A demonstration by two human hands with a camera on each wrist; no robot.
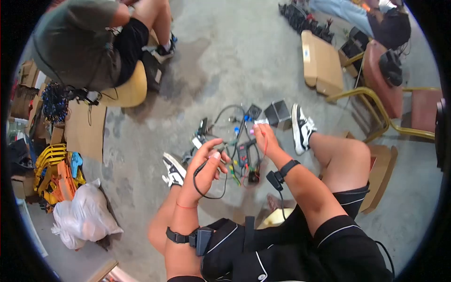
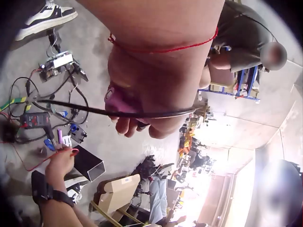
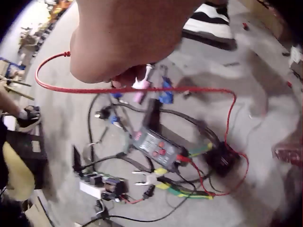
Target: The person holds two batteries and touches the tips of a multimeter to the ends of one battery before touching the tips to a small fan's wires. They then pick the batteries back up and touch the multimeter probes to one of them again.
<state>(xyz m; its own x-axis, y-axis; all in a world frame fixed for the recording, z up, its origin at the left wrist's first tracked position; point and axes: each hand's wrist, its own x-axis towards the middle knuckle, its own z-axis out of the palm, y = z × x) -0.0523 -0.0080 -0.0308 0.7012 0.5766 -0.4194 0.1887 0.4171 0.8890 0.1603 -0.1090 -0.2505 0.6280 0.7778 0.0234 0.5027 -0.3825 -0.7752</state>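
In my left hand I grip a purple battery cell, its silvery end showing by the thumb. A black test lead loops from the same hand. My right hand curls round the end of a red test lead; the probe itself is hidden. Both leads belong with a grey and black multimeter lying on the floor between the feet. Just beyond my right fingertips are a pink cell and a white piece.
Pliers with yellow-green handles, a circuit board and tangled cables lie round the multimeter. Beyond stands a black box. A person sits at the upper left; a chair and cardboard box are on the right.
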